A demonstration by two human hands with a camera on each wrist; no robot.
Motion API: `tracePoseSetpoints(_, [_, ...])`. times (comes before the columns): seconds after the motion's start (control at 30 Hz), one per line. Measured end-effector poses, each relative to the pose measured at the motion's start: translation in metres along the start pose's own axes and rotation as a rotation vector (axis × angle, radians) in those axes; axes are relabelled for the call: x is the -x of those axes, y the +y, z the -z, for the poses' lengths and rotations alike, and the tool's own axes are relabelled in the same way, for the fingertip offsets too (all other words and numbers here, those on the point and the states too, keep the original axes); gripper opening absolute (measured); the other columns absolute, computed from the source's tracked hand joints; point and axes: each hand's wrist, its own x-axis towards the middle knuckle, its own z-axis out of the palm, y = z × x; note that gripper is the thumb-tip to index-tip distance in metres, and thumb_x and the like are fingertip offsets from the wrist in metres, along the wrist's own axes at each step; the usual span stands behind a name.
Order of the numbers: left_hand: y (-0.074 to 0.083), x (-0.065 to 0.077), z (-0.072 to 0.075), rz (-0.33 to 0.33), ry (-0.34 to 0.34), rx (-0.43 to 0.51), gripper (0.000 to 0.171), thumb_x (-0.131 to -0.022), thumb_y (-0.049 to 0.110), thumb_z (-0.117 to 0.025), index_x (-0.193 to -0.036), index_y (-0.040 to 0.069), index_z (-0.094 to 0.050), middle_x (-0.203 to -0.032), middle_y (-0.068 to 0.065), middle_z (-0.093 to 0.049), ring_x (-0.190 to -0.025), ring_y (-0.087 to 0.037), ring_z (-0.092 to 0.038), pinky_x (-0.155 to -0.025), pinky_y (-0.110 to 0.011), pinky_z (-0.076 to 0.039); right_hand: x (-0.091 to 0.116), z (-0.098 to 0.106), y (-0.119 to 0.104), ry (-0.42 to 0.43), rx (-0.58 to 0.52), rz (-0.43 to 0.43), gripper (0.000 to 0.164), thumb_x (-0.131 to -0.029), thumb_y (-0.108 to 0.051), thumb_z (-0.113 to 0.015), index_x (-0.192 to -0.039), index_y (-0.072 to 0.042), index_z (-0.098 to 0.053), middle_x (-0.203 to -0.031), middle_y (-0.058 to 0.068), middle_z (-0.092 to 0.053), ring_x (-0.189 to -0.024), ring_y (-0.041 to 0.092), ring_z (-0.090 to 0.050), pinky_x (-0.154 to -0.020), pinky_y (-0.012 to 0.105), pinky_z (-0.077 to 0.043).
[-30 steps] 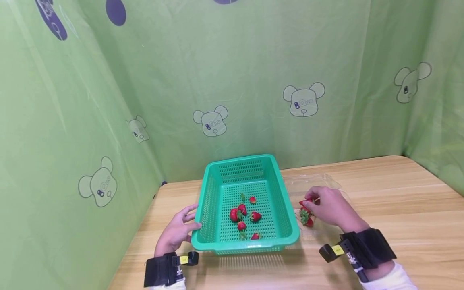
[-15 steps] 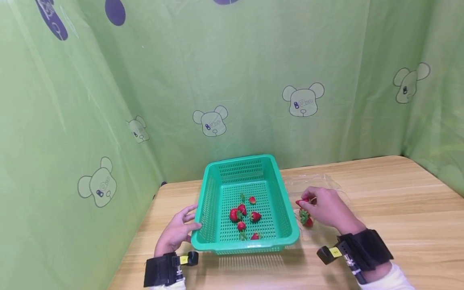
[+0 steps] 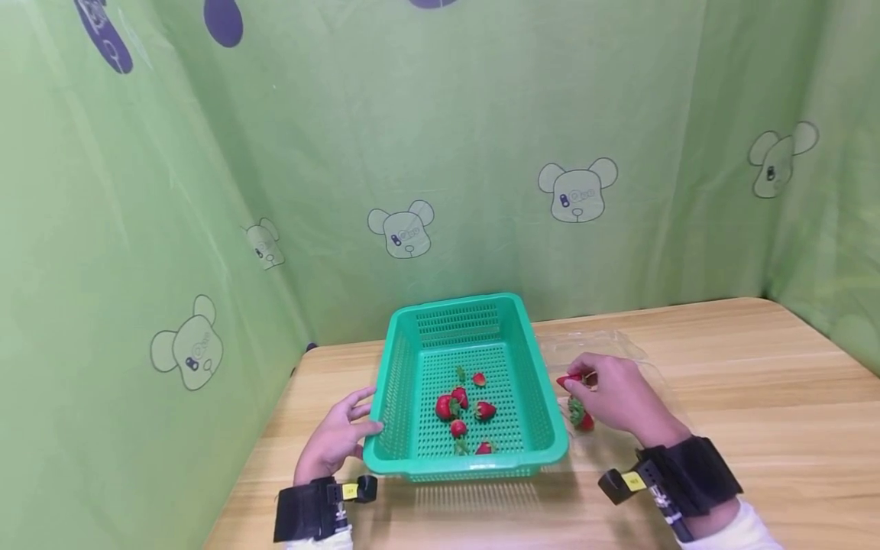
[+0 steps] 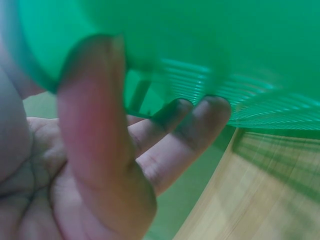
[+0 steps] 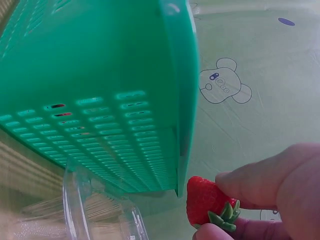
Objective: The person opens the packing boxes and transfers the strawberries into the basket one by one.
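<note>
Lower right, the right hand [image 3: 619,393] pinches a strawberry [image 5: 202,200]; lower left, the left hand [image 3: 335,437] grips a green basket [image 3: 467,465].

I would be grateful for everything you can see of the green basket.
The green basket is a rectangular tub, apparently plastic, with a smooth rim, rounded corners, slotted walls and a floor dotted with small holes. It sits open side up over the wooden table, one short end toward the viewer; whether its base lies fully flat cannot be told. Several red strawberries lie scattered on its floor. The left hand holds it near its front left corner, thumb at the rim.
</note>
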Motion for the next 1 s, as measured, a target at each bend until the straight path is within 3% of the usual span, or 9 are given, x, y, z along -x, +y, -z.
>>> tracePoseSetpoints(0.37, [0.000,0.000,0.000,0.009,0.002,-0.001,0.068,-0.084,-0.006,-0.058,-0.145,0.002,-0.028,-0.136,-0.035,-0.042,-0.088,-0.033,-0.066,-0.059,-0.037,-0.063,0.001,-0.005,-0.008,0.057,-0.034,0.031,0.009,-0.085,-0.012,-0.068,-0.092,-0.007,-0.068,-0.086,0.009,-0.070,-0.078,0.026,-0.066,-0.070,0.049,-0.059])
tracePoseSetpoints(0.6, [0.002,0.000,-0.001,0.005,0.004,-0.003,0.068,-0.085,-0.006,-0.058,-0.145,0.002,-0.028,-0.136,-0.036,-0.042,-0.088,-0.034,-0.066,-0.059,-0.038,-0.063,0.001,-0.013,-0.013,0.104,-0.059,0.044,0.009,-0.085,-0.013,-0.068,-0.093,-0.008,-0.068,-0.089,0.012,-0.069,-0.080,0.029,-0.067,-0.060,0.041,-0.061])
tracePoseSetpoints(1.0, [0.001,0.000,-0.001,0.010,0.004,0.002,0.067,-0.086,-0.006,-0.058,-0.146,0.002,-0.028,-0.136,-0.035,-0.042,-0.087,-0.033,-0.066,-0.056,-0.036,-0.062,0.001,-0.023,-0.022,0.127,-0.064,0.093,0.011,-0.083,-0.009,-0.070,-0.093,-0.003,-0.067,-0.089,0.013,-0.068,-0.078,0.026,-0.066,-0.062,0.038,-0.063])
